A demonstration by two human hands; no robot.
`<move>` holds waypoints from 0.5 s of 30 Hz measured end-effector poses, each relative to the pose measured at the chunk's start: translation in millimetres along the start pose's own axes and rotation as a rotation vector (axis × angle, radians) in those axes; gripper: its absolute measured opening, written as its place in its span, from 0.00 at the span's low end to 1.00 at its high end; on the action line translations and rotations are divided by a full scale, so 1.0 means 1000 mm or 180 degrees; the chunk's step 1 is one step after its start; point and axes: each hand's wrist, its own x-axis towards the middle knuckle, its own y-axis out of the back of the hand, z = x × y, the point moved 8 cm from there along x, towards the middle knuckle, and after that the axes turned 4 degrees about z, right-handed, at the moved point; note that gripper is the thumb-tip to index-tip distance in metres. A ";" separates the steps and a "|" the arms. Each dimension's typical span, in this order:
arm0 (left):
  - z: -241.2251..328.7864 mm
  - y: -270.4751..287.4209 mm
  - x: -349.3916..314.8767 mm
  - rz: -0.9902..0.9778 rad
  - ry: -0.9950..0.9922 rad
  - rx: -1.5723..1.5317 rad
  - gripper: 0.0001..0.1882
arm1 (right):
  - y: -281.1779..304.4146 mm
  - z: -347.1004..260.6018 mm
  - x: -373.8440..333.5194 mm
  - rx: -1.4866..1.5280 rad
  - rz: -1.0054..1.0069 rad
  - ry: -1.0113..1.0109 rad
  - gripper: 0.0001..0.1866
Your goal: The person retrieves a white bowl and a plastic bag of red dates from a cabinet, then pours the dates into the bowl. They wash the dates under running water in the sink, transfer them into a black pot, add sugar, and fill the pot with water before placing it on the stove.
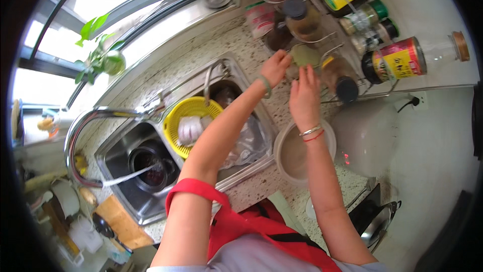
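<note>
Both my arms reach to the counter's far side, below the bottle rack. A pale green, rounded thing [305,55] lies there; its kind is unclear. My left hand [274,70], with a green bangle on its wrist, has curled fingers at its left edge, and what they hold is hidden. The fingers of my right hand [305,98] stretch forward, tips against its near side. That wrist wears a silver bangle and a red string. Under my right forearm stands a pale round bowl [290,159]. Beside the green thing is a dark-capped glass jar [342,78].
Water runs from the curved faucet [70,143] into a dark pot [146,164] in the left sink basin. A yellow colander [173,121] holding a white package sits over the right basin. Bottles crowd the wire rack [332,43]. A plant [111,63] stands by the window.
</note>
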 end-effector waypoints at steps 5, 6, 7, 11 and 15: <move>0.001 0.036 -0.055 0.1199 -0.0794 0.0324 0.23 | 0.013 -0.041 -0.025 0.1359 -0.0180 -0.0148 0.18; 0.006 0.043 -0.084 0.1089 -0.0571 0.0061 0.22 | 0.014 -0.051 -0.038 0.1941 -0.0361 -0.0543 0.17; 0.007 0.046 -0.117 0.0975 -0.0371 -0.0231 0.21 | 0.013 -0.059 -0.054 0.2487 -0.0543 -0.0940 0.16; -0.009 0.105 -0.261 0.0775 0.0402 -0.0517 0.16 | -0.023 -0.103 -0.135 0.3240 -0.1757 -0.1327 0.15; -0.063 0.193 -0.403 0.1159 0.1310 -0.0781 0.14 | -0.083 -0.185 -0.217 0.3717 -0.3144 -0.1426 0.15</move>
